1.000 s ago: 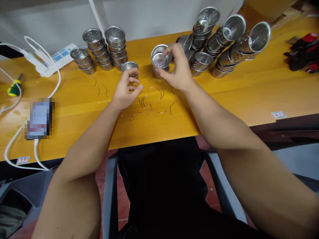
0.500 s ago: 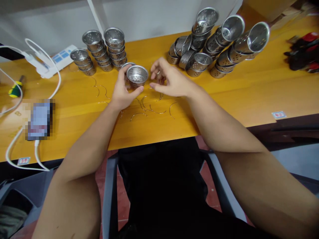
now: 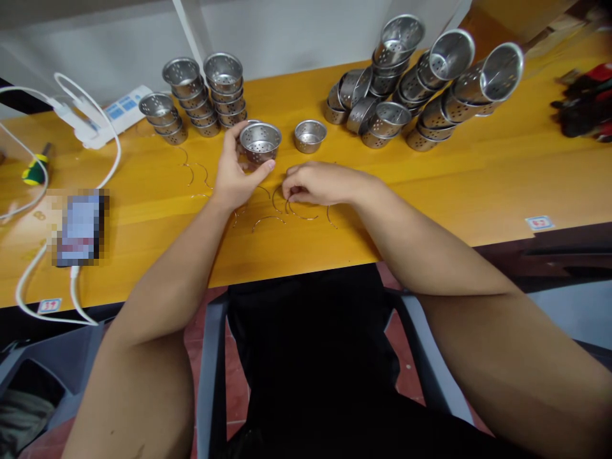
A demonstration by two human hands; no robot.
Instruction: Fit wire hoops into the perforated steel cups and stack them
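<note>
My left hand (image 3: 236,172) is wrapped round a small perforated metal cup (image 3: 261,141), its open mouth facing up. Behind that cup the rim of another one shows in part. Fingers bent together, my right hand (image 3: 318,182) reaches down among thin curved wires (image 3: 268,220) strewn over the wooden table. A curved wire (image 3: 302,217) starts at its fingertips, which look pinched on it; the contact is partly hidden. Just beyond my right hand stands a single perforated cup (image 3: 310,136), upright on the table.
Stacks of perforated cups (image 3: 224,89) stand at the back left, and leaning stacks (image 3: 425,95) at the back right. On the left are a power strip (image 3: 117,115), white cables, a phone (image 3: 80,228) and a yellow-green screwdriver (image 3: 36,169). Dark red-and-black items (image 3: 586,105) lie far right.
My right hand has moved down toward me, from beside the held cup to the wires, and its fingers have closed. The single cup behind it has come into view. My left hand keeps its cup.
</note>
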